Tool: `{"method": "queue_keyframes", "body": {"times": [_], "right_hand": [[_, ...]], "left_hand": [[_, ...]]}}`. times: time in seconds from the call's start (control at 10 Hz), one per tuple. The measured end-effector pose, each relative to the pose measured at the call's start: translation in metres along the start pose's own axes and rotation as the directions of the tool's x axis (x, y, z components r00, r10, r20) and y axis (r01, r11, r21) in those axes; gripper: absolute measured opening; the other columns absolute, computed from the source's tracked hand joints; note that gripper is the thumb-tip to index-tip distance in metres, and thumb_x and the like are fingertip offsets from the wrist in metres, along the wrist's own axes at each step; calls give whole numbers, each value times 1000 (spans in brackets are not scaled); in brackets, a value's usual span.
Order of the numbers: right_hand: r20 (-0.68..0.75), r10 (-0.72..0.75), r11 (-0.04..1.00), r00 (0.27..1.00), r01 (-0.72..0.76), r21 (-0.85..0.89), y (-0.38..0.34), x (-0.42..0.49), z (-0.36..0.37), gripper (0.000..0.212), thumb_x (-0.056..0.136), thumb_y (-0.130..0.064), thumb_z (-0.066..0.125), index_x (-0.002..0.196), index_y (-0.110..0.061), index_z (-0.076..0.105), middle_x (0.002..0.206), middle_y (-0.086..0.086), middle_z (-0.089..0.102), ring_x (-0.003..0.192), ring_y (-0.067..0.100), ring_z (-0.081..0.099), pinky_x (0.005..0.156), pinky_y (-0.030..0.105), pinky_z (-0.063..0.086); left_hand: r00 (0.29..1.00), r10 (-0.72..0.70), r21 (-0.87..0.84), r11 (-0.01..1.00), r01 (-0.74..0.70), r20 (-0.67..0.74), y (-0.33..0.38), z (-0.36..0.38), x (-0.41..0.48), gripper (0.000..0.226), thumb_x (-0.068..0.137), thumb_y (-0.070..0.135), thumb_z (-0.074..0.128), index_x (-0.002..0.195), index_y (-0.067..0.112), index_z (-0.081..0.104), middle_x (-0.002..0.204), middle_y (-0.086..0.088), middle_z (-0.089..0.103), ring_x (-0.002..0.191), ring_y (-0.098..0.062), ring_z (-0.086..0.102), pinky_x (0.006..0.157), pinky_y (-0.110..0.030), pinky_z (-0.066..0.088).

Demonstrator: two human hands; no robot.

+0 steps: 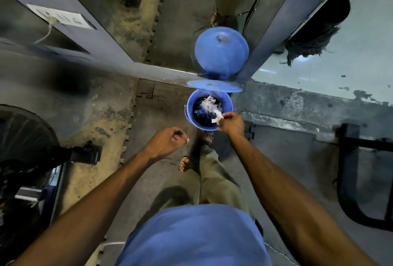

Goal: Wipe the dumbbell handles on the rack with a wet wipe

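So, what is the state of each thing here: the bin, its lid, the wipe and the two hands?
bin: open, with crumpled white waste inside
lid: raised at the far side of the bin
wipe: crumpled, held over the bin's opening, not yet dropped
right hand: pinches the wipe
left hand: fingers curled, nothing seen in it
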State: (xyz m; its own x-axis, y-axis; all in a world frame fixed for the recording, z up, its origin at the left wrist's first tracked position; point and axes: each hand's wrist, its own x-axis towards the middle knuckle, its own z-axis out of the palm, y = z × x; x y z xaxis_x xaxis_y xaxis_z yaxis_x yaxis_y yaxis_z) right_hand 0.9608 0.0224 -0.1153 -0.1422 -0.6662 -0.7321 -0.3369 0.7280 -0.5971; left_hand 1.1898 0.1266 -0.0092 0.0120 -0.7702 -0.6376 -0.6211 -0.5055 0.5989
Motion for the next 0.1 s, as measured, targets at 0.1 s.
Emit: {"method": "queue_keyframes", "body": {"times": [0.1], "right_hand": [[43,23,1000,999,-24,20,-12,26,13,28,81,7,66,97,-15,61,93,17,70,72,29,68,71,54,61]], "left_hand": [[999,-28,-2,1000,28,-19,-3,-2,3,16,97,31,73,106,17,75,96,5,74,84,3,64,68,-5,46]]}}
